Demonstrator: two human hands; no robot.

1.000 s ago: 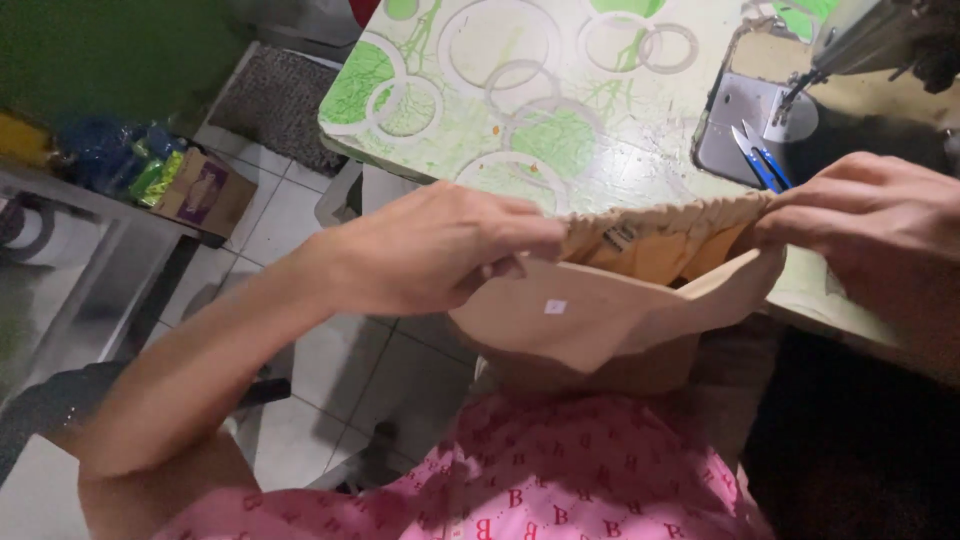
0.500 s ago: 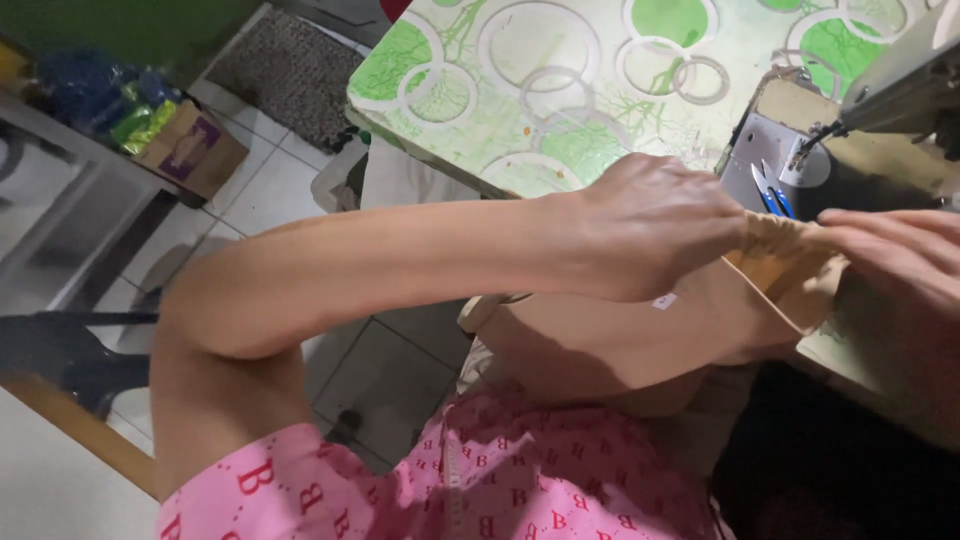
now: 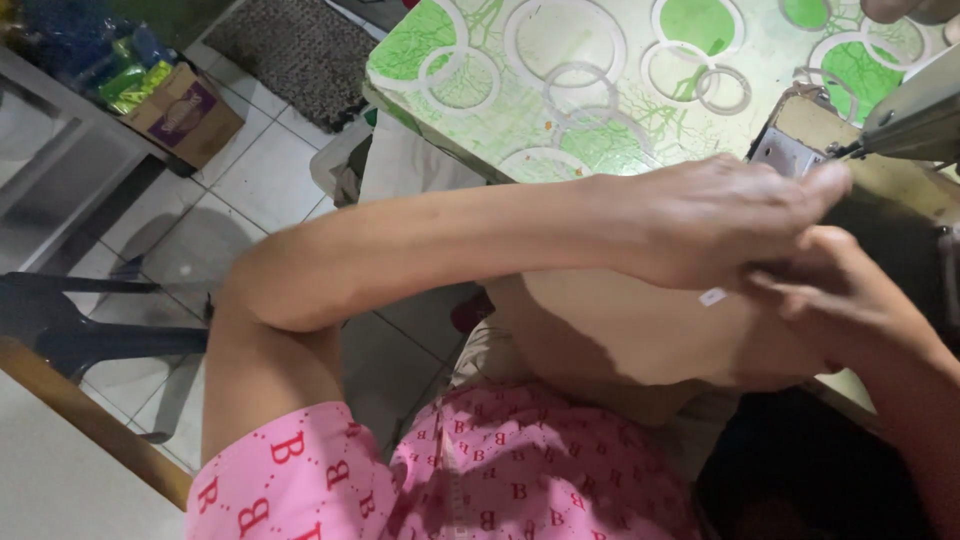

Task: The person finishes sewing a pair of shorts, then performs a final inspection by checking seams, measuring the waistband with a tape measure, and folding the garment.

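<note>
My left hand [image 3: 715, 215] reaches across to the right and presses its fingers down on a tan piece of material [image 3: 620, 325], close to the sewing machine's metal plate [image 3: 780, 152]. My right hand [image 3: 840, 300] sits just below and behind it, fingers gripping the same tan piece near its top edge. The piece hangs over the table edge toward my lap and carries a small white sticker [image 3: 712, 296]. Part of the sewing machine head [image 3: 915, 115] shows at the right edge. The edge of the material under my hands is hidden.
A table with a green and white ring-patterned cover [image 3: 560, 80] lies ahead. On the tiled floor at left stand a cardboard box [image 3: 185, 110] with coloured packets, a grey mat [image 3: 290, 45] and a dark chair [image 3: 90, 330]. Pink printed clothing [image 3: 500, 470] covers my lap.
Both hands have moved right with the tan piece, up to the sewing machine. My left hand now covers the piece's top edge, and the blue-handled tool by the machine is out of sight.
</note>
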